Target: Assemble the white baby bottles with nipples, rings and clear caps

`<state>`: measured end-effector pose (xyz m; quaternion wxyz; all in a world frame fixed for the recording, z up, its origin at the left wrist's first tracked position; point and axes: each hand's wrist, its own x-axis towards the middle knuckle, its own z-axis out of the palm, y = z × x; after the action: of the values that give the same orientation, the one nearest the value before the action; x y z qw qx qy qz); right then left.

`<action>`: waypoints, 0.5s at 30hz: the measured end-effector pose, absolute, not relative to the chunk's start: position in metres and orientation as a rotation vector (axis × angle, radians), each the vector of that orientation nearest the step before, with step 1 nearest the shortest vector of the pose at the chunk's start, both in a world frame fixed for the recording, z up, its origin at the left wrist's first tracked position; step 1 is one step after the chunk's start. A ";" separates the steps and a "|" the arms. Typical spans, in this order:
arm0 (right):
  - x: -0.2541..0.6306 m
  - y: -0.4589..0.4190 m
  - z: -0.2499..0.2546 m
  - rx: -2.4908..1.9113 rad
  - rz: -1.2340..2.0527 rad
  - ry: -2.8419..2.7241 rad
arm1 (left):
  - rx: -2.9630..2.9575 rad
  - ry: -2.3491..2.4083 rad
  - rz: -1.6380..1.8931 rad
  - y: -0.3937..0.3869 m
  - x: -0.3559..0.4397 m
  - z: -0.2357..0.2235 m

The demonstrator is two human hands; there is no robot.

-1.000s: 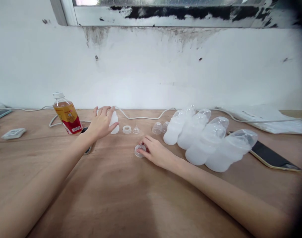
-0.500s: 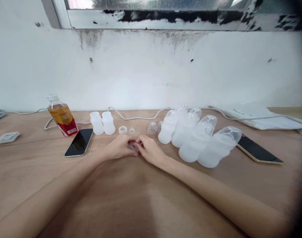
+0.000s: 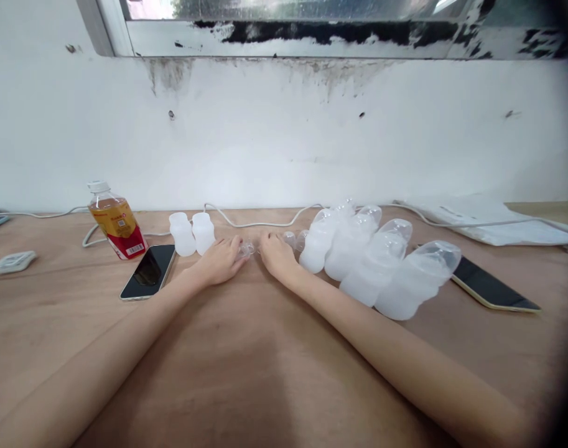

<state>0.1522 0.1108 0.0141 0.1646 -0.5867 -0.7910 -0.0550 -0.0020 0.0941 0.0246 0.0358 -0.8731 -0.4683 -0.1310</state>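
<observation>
My left hand [image 3: 222, 260] rests low on the table with its fingers bent. A small clear bottle part [image 3: 247, 249], like a nipple, shows between its fingertips and thumb. Just to the right, my right hand [image 3: 275, 254] is palm down with curled fingers; whatever its fingertips hold, if anything, is hidden. Behind that hand's knuckles stand small clear domed caps [image 3: 290, 238]. Two frosted white bottles [image 3: 183, 235] without tops stand behind my left hand. To the right of my right hand are several frosted bottles [image 3: 317, 242] with clear domed caps.
A black phone [image 3: 148, 272] and a juice bottle [image 3: 119, 221] are on the left, with a white charger [image 3: 12, 262] farther out. Another phone [image 3: 493, 283] lies beyond the capped bottles. A white cable [image 3: 265, 224] runs along the wall, near a white plastic bag [image 3: 489, 218].
My hands were together around a small translucent piece; they have separated and moved away from me. My left hand now covers the spot where a clear ring lay.
</observation>
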 end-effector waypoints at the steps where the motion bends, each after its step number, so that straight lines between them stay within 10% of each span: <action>1: 0.151 0.112 0.013 -1.688 -0.176 -2.259 | -2.675 -1.419 -0.384 0.095 -0.002 0.023; 15: 0.150 0.128 0.009 -1.440 -0.209 -2.429 | -2.496 -1.357 -0.420 0.112 0.000 0.017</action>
<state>0.1504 0.1281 0.0089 0.1545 -0.5023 -0.8476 -0.0729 -0.0004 0.1124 0.0173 0.1344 -0.8613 -0.4681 -0.1449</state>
